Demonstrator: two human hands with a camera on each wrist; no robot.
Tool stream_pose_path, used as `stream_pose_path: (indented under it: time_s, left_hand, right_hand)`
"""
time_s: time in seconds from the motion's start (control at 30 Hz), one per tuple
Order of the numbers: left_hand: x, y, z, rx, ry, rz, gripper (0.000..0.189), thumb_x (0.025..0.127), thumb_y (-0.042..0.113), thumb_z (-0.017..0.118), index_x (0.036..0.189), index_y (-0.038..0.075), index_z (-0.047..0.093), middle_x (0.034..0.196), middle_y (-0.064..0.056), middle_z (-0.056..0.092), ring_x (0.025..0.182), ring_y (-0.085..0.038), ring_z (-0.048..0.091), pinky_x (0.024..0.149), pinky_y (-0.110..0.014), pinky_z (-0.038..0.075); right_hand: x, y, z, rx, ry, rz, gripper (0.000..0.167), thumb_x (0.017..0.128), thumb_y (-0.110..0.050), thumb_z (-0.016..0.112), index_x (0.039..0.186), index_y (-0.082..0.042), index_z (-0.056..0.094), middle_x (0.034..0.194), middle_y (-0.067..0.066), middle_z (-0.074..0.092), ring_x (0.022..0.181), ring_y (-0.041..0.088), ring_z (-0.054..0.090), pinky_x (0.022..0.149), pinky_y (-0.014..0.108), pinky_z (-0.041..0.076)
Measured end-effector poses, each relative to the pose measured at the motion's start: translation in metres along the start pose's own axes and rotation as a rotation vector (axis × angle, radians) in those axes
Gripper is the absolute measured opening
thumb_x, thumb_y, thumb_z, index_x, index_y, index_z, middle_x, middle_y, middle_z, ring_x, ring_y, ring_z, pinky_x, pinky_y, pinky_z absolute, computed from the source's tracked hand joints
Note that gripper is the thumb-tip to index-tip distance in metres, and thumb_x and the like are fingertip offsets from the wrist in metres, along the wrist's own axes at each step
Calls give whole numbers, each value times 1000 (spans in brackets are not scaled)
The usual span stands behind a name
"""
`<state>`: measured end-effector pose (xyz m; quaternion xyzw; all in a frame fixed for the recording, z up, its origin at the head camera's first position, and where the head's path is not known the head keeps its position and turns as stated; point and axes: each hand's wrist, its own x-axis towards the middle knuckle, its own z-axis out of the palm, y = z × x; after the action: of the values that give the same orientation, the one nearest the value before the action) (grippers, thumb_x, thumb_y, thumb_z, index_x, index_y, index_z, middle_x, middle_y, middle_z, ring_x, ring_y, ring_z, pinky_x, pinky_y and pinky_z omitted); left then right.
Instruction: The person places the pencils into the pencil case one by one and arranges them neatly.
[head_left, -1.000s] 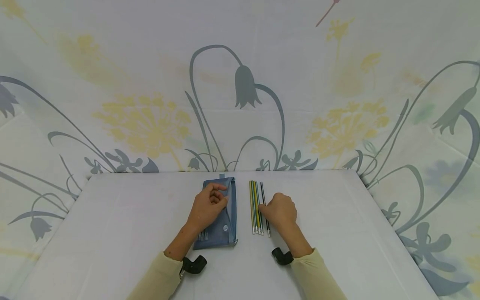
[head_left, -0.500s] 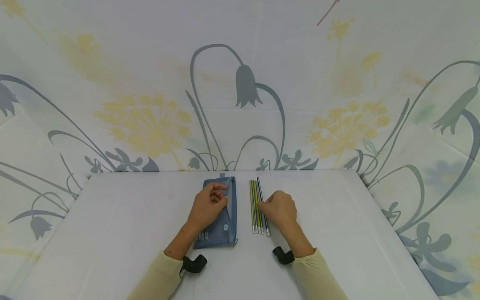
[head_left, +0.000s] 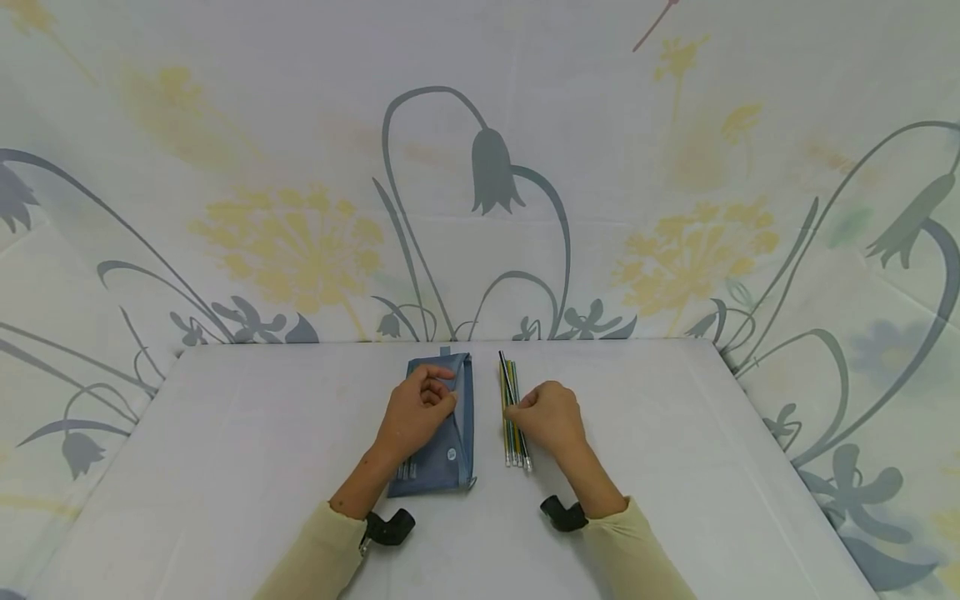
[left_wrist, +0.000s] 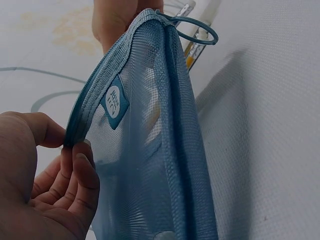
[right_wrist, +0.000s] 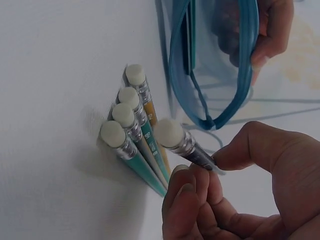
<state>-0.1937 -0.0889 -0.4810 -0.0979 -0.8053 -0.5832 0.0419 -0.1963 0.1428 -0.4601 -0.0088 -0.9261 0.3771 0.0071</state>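
Observation:
On the white table a blue mesh pencil case (head_left: 438,475) lies lengthwise, a round white label near its zip. My left hand (head_left: 412,417) pinches the zipped edge between thumb and fingers, lifting that side; the right wrist view shows its mouth (right_wrist: 215,122) gaping. Something slim and teal (right_wrist: 190,45) shows inside. With thumb and fingertips my right hand (head_left: 551,417) holds a dark pencil (right_wrist: 197,155), its white eraser end toward me. The dark pencil slants over several striped pencils (right_wrist: 145,120) lying side by side, also with white erasers.
A metal-looking ring pull (left_wrist: 200,30) hangs at the case's near corner. Black wrist cameras (head_left: 564,513) sit at both cuffs. Behind the table (head_left: 225,467) stands a flower-printed cloth (head_left: 480,275), and more of it hangs at both sides.
The right hand has lifted the dark pencil from the right end of the row and moved it left over the other pencils, toward the case. The left hand stays where it was.

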Motion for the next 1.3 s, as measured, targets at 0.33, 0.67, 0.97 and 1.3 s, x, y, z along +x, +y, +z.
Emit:
stream_pose_path:
  time_s: [0.33, 0.67, 0.97, 1.3]
  left_hand:
    - [0, 1, 1, 17, 11, -7, 29, 98, 9, 73, 126, 3, 67, 91, -5, 67, 77, -16, 62, 71, -26, 50]
    - [0, 1, 0, 13, 17, 2, 29, 98, 8, 73, 126, 4, 67, 91, -6, 67, 78, -16, 62, 71, -26, 50]
    - [0, 2, 1, 13, 21, -2, 29, 97, 8, 73, 126, 4, 67, 92, -6, 67, 78, -17, 63, 71, -26, 50]
    - [0, 1, 0, 2, 10, 1, 30, 98, 7, 73, 127, 4, 66, 92, -7, 67, 79, -17, 63, 71, -26, 50]
  right_hand:
    - [-2, -3, 6, 37, -39, -7, 12, 80, -16, 79, 72, -7, 75, 69, 2, 70, 63, 17, 61, 56, 32, 48]
    - [-4, -9, 17, 170, -88, 5, 9, 84, -15, 77, 82, -6, 76, 70, 1, 70, 60, 14, 64, 57, 31, 52]
    - [-9, -14, 26, 385, -160, 74, 9, 87, -7, 71, 89, 1, 75, 69, 5, 68, 56, 14, 62, 54, 30, 55]
    - [-11, -17, 41, 536, -129, 112, 18, 97, -10, 71, 102, 7, 75, 83, 11, 73, 66, 15, 66, 60, 29, 58]
